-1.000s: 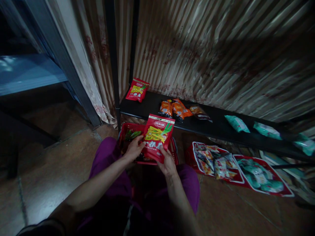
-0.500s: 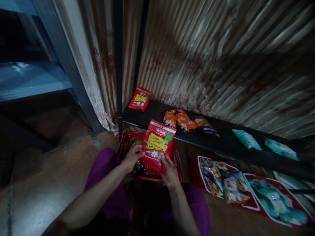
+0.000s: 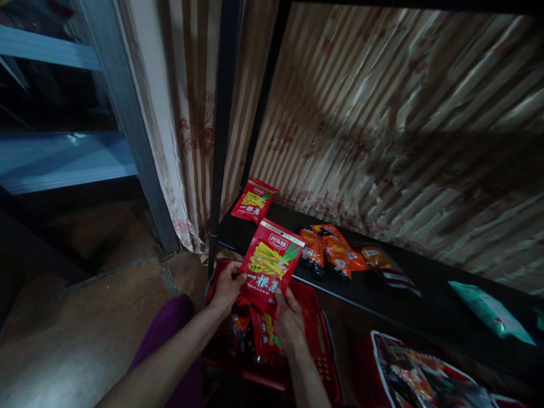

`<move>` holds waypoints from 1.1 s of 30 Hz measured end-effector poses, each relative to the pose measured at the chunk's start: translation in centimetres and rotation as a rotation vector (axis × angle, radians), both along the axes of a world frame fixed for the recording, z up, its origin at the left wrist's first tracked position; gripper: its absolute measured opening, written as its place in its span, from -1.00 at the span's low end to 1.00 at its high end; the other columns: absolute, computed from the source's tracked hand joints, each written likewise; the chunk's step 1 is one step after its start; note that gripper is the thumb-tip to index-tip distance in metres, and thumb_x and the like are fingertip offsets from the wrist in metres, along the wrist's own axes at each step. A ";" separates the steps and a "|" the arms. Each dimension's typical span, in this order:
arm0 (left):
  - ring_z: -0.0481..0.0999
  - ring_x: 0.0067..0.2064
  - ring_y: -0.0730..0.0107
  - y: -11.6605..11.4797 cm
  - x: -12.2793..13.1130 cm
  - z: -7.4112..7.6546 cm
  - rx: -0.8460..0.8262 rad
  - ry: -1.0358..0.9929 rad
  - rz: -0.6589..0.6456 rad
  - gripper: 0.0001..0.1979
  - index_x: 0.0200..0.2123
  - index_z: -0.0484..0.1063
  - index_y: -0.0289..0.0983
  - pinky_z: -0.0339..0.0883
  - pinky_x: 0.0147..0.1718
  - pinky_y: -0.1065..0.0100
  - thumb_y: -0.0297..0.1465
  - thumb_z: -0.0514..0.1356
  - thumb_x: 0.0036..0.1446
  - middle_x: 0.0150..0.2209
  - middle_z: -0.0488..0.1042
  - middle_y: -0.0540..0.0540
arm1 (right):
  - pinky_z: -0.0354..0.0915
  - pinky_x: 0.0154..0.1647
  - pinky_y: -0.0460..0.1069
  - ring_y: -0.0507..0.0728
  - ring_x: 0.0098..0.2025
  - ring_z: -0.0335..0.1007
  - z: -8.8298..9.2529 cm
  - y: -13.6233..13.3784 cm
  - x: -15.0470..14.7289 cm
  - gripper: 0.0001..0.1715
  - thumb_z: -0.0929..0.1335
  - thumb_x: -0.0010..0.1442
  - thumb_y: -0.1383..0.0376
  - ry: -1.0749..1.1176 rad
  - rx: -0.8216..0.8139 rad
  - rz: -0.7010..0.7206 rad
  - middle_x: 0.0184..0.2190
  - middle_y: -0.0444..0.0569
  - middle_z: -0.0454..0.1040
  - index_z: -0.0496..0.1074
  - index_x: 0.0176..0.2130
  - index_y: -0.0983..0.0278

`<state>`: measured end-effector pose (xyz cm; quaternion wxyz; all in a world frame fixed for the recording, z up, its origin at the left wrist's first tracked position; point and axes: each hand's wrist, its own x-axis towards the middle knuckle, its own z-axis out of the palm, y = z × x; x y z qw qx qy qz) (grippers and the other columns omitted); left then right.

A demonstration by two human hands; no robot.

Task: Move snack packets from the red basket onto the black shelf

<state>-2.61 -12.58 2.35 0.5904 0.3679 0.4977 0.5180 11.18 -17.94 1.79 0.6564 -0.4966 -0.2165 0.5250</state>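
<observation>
1. A red packet (image 3: 272, 266) is held up in front of the left end of the shelf (image 3: 437, 317).
2. Its left edge is pinched by the left hand's (image 3: 227, 289) fingers; its lower right corner is gripped by the right hand's (image 3: 291, 320).
3. Below the shelf's front edge, under both hands, a basket (image 3: 321, 368) is seen.
4. On the shelf, from left to right, a second packet (image 3: 254, 201), orange packs (image 3: 335, 253), a brown pack (image 3: 389, 266) and a green pack (image 3: 491, 311) are laid.

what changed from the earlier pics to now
The held red packet appears nearer the red shelf packet, though the head view shifted too. Nothing was let go: left hand and right hand stay on it. The orange packets remain on the shelf.
</observation>
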 end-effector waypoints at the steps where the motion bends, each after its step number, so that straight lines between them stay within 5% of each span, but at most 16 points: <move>1: 0.42 -0.37 0.41 0.8 0.1 0.2 0.002 -0.021 0.016 -0.85 -0.41 0.42 -0.26 0.27 -0.30 0.38 -0.53 0.20 -0.16 -0.44 0.47 0.02 | 0.46 -0.23 0.08 0.18 -0.27 0.56 0.0 0.8 -0.1 -0.50 0.50 -0.12 0.13 0.017 -0.012 0.001 -0.27 -0.03 0.61 0.49 -0.15 0.21; 12: 0.34 -0.44 0.46 6.8 1.0 -0.2 0.039 -0.026 0.077 -0.93 -0.43 0.36 -0.26 0.22 -0.38 0.43 -0.39 0.16 -0.02 -0.47 0.40 0.04 | 0.45 -0.22 0.05 0.16 -0.32 0.55 1.2 7.1 0.2 -0.51 0.52 -0.22 0.14 0.064 -0.037 -0.097 -0.35 -0.12 0.61 0.49 -0.23 0.20; 22: 0.39 -0.38 0.36 6.7 1.5 0.7 0.269 0.414 -0.058 -0.95 -0.40 0.26 -0.17 0.15 -0.37 0.40 -0.37 0.07 0.12 -0.46 0.38 0.03 | 0.45 -0.18 0.09 0.20 -0.25 0.56 0.9 7.3 2.2 -0.41 0.51 -0.13 0.13 -0.028 -0.024 -0.110 -0.35 -0.08 0.62 0.47 -0.07 0.20; 33: 0.42 -0.31 0.38 10.0 1.2 -0.4 0.366 0.514 0.076 -0.89 -0.37 0.28 -0.23 0.24 -0.27 0.38 -0.37 0.02 0.17 -0.40 0.40 0.02 | 0.44 -0.28 0.04 0.15 -0.39 0.54 0.9 11.0 1.2 -0.43 0.55 -0.30 0.12 -0.008 -0.041 -0.162 -0.45 -0.11 0.61 0.52 -0.24 0.26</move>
